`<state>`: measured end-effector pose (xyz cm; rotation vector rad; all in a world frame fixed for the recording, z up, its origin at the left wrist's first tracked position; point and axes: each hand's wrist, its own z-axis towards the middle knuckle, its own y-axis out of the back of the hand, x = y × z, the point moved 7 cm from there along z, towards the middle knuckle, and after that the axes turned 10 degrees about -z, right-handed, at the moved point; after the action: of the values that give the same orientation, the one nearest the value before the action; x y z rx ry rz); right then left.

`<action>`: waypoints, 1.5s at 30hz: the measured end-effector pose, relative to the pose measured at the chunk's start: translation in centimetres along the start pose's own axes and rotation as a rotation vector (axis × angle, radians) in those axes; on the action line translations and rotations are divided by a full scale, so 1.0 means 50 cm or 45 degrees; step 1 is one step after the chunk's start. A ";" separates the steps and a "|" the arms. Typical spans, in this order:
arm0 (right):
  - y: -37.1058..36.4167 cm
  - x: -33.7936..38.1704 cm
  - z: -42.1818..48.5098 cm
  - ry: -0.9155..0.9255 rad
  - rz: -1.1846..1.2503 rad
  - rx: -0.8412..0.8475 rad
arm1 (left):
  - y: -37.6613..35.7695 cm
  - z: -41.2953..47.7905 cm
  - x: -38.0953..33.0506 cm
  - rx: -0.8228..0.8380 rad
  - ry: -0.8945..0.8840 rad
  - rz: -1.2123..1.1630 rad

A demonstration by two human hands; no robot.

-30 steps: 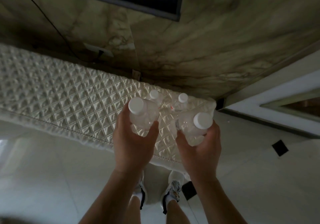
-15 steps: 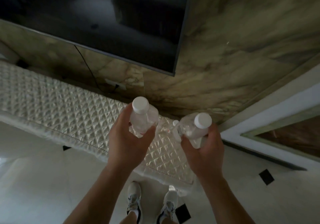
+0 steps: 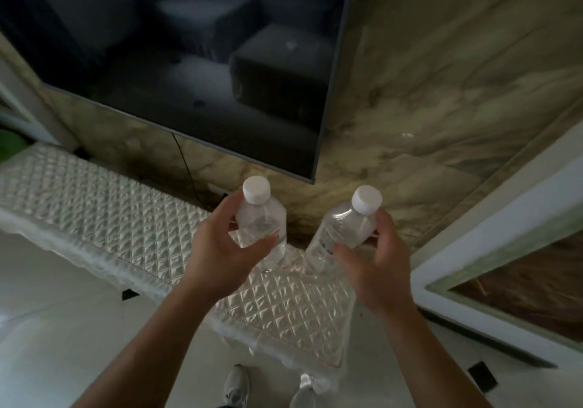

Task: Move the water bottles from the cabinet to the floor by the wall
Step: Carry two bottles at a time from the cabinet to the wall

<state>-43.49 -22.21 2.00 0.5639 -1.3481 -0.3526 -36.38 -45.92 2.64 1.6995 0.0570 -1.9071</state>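
I hold two clear water bottles with white caps above the right end of the low cabinet [image 3: 94, 218], which has a quilted white cover. My left hand [image 3: 220, 250] grips the left bottle [image 3: 262, 218], which stands nearly upright. In my right hand [image 3: 375, 265] the right bottle [image 3: 340, 231] leans with its cap up and to the right. Both bottles hang in the air above the cover. No other bottles show on the cabinet top.
A large dark TV screen [image 3: 189, 45] hangs on the marbled wall [image 3: 441, 92] behind the cabinet, with a cable below it. A white door frame [image 3: 504, 218] runs along the right. My shoes [image 3: 236, 388] stand on the pale tiled floor [image 3: 47, 328].
Both hands have lifted their bottles higher above the cabinet and the view has tilted up. The two bottles seen standing on the cover earlier are out of sight.
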 end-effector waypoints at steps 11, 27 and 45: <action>-0.028 0.120 0.018 0.218 0.085 0.193 | 0.128 -0.055 -0.043 -0.228 0.002 -0.016; -0.353 0.412 -0.106 0.380 0.152 0.500 | 0.549 -0.206 0.050 -0.527 0.015 -0.190; -0.795 0.725 -0.266 0.590 0.162 0.864 | 1.018 -0.366 0.179 -0.907 0.026 -0.094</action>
<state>-20.12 -72.20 7.18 1.0413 -1.0222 0.3479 2.26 -84.42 8.11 1.2321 0.7233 -1.6340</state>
